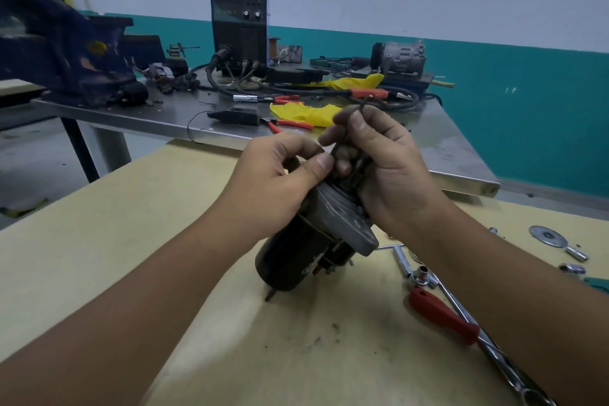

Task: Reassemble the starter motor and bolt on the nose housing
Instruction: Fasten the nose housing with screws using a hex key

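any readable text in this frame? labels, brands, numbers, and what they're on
None legible.
Welding machine front panel: pale markings beside the knobs, too blurred to read.
Starter motor body: pale marks near its terminals, too small to read.
Compressor at the back of the steel table: no text discernible.

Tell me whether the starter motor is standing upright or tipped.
Tipped. The starter motor leans on its lower end on the yellow tabletop, its top angled away toward the right hand and left hand gripping it.
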